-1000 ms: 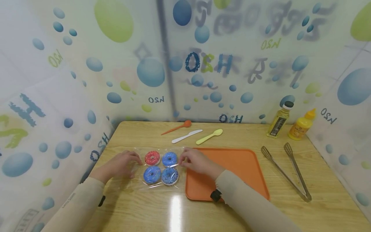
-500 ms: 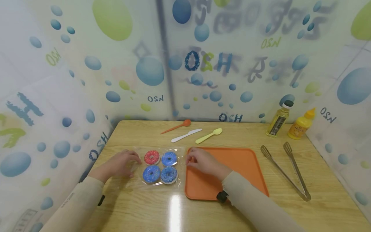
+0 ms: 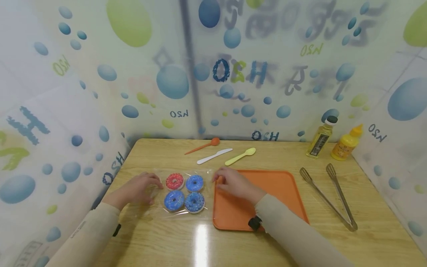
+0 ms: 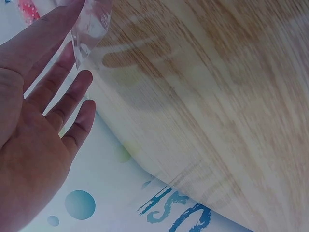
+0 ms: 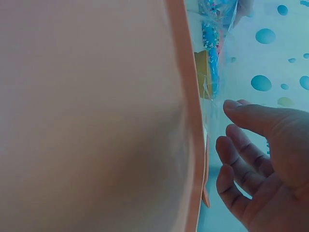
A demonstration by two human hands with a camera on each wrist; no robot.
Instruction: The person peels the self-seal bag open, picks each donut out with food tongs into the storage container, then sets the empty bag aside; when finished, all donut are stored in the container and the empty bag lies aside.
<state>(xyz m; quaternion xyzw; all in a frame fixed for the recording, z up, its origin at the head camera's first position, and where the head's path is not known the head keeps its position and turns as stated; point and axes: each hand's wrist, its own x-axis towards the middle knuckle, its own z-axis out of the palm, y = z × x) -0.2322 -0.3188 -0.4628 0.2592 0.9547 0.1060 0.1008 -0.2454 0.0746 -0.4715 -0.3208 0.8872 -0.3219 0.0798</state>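
Note:
A clear plastic bag (image 3: 209,196) lies left of the orange tray (image 3: 267,207) in the head view. It holds a red sprinkled doughnut (image 3: 175,181) and three blue ones, among them a speckled doughnut (image 3: 195,202). At the bag's left edge, my left hand (image 3: 141,188) pinches the film; the left wrist view shows the film (image 4: 91,29) at thumb and index, with the other fingers extended. My right hand (image 3: 237,185) hovers over the tray's upper left corner, fingertips close to the bag's right edge. In the right wrist view its fingers (image 5: 231,150) are loosely curled, holding nothing visible.
Behind the bag lie an orange spoon (image 3: 215,141), a white knife (image 3: 214,156) and a yellow spoon (image 3: 240,157). Metal tongs (image 3: 340,207) lie spread right of the tray. An oil bottle (image 3: 319,141) and a yellow squeeze bottle (image 3: 347,144) stand at the back right.
My right hand has drawn off rightward from the bag's right edge, then shifted slightly back left and up. My left hand has stayed in place, and the doughnuts lie as before.

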